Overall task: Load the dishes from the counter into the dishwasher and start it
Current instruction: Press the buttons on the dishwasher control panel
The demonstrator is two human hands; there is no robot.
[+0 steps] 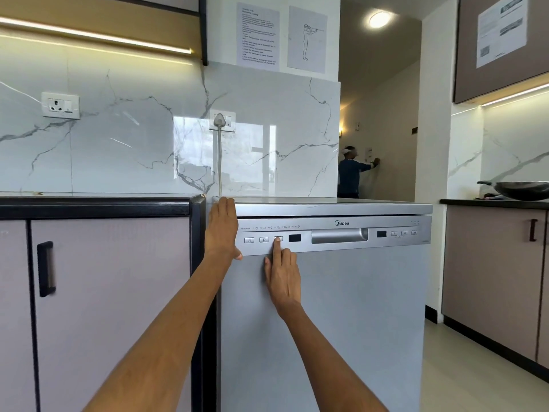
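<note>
The dishwasher (341, 307) stands upright, door closed, front facing near. The left hand (222, 230) lies flat, fingers together, on its top-left corner. The right hand (282, 272) presses a panel button (278, 239) with its index finger, other fingers curled; the button label is hidden.

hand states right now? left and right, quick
Left hand: open, flat against the dishwasher's top left corner, holding nothing.
Right hand: index finger out, pressing the third button; holding nothing.
</note>
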